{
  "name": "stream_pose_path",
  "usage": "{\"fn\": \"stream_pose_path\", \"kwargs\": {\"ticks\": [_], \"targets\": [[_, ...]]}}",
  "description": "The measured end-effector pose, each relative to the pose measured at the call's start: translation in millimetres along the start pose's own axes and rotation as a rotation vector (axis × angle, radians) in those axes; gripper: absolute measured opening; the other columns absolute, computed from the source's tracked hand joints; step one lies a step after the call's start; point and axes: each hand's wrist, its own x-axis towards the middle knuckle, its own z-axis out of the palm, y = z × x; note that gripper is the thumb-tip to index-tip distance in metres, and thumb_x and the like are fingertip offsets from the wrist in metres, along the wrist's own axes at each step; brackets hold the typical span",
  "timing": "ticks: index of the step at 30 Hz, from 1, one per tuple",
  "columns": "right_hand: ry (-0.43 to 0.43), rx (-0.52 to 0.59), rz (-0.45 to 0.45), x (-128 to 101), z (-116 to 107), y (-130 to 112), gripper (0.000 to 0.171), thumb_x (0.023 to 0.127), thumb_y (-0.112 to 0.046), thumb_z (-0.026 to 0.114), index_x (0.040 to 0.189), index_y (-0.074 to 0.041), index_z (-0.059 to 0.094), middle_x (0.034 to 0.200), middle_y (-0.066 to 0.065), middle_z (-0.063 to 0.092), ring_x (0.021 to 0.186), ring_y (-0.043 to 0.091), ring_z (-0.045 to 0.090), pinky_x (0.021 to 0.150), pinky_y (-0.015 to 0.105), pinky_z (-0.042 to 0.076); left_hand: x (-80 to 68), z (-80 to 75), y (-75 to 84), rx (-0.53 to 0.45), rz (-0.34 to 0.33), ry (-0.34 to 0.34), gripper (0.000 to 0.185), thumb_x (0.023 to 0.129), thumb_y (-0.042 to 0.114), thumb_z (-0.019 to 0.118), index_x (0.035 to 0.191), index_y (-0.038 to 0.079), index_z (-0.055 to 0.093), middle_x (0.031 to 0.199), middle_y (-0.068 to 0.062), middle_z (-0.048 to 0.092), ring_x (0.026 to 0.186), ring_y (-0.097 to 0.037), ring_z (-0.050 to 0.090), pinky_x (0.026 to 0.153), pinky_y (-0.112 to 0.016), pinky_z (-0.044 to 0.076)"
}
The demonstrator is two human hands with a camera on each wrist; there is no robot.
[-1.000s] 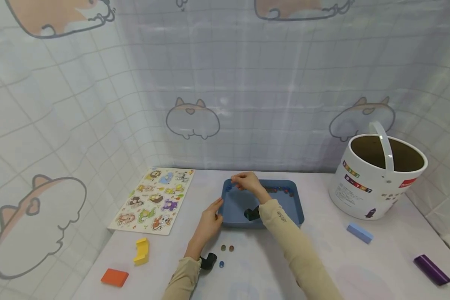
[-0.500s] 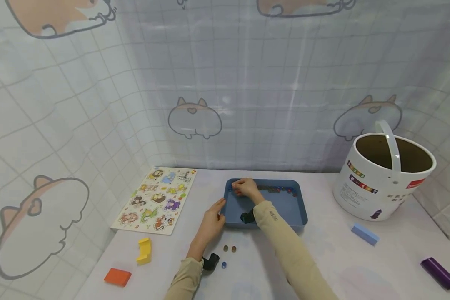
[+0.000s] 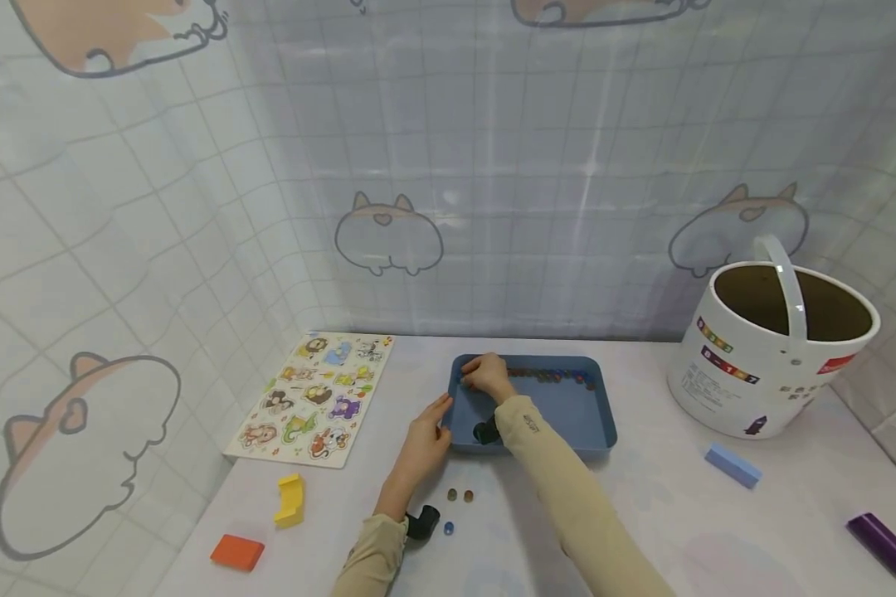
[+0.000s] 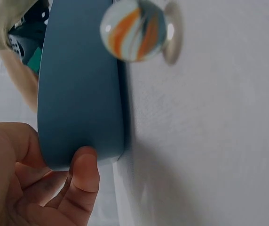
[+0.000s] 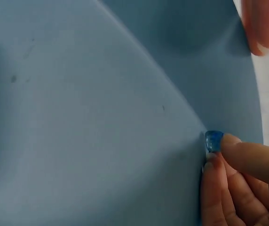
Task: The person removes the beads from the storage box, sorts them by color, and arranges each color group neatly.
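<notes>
A blue tray lies on the table, with a row of small glass marbles along its back wall. My right hand is down in its back left corner. In the right wrist view, thumb and fingertips pinch a blue marble close to the wall. My left hand holds the tray's front left corner, its fingertips against the wall. On the table before the tray sit a greenish marble, a brownish marble and a blue marble.
A white bucket with a raised handle stands at the right. Near it lie a light blue block and a purple block. Leftward are an animal puzzle board, a yellow block and an orange block. A printed curtain hangs behind.
My right hand has lowered from above the tray's back left into that corner, and its fingers have drawn in. The left hand keeps its place at the tray while the view shifts slightly.
</notes>
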Motion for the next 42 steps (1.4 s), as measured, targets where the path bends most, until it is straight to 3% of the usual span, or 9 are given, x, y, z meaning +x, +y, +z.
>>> {"fn": "stream_pose_path", "kwargs": {"ticks": [8,13,22,31,42], "targets": [[-0.015,-0.091,-0.005,1,-2,-2,0.021,0.08,-0.011,0.076,0.101,-0.007,0.077,0.1,0.011,0.075,0.075,0.017,0.07,0.064,0.025,0.055,-0.9,2.0,-0.2,-0.008,-0.003,-0.019,0.056,0.084,-0.005,0.051,0.14,-0.006,0.047,0.149,-0.02,0.044,0.053,-0.001,0.032,0.054,-0.017,0.038],[-0.06,0.01,-0.003,2,-6,-2,0.021,0.084,-0.014,0.073,0.104,-0.007,0.076,0.104,0.013,0.074,0.083,0.02,0.069,0.071,0.029,0.056,-2.4,-2.4,-1.0,-0.007,-0.01,-0.01,0.056,0.084,-0.005,0.051,0.139,-0.006,0.047,0.148,-0.02,0.044,0.054,-0.002,0.033,0.053,-0.017,0.037],[-0.135,0.204,-0.018,-8,-33,-7,0.026,0.089,-0.017,0.069,0.113,-0.01,0.071,0.113,0.011,0.071,0.105,0.031,0.065,0.09,0.043,0.053,-4.6,-2.9,-1.0,-0.003,-0.015,-0.025,0.057,0.083,-0.006,0.052,0.139,-0.007,0.047,0.148,-0.021,0.044,0.054,-0.003,0.034,0.053,-0.017,0.038],[-0.22,0.196,-0.134,-28,-54,-21,0.033,0.089,-0.018,0.069,0.119,-0.005,0.068,0.111,0.011,0.071,0.108,0.037,0.063,0.093,0.05,0.05,0.1,-5.2,-2.8,-0.003,-0.017,-0.019,0.056,0.082,-0.006,0.05,0.139,-0.006,0.048,0.148,-0.019,0.045,0.051,-0.002,0.032,0.053,-0.017,0.037],[-0.275,0.281,-0.166,-78,-61,-14,0.034,0.088,-0.019,0.069,0.12,-0.006,0.067,0.11,0.007,0.07,0.106,0.034,0.062,0.092,0.052,0.049,2.6,-6.1,-4.9,-0.015,-0.012,-0.014,0.056,0.082,-0.005,0.05,0.138,-0.006,0.048,0.147,-0.02,0.046,0.055,-0.005,0.035,0.056,-0.019,0.039]]}}
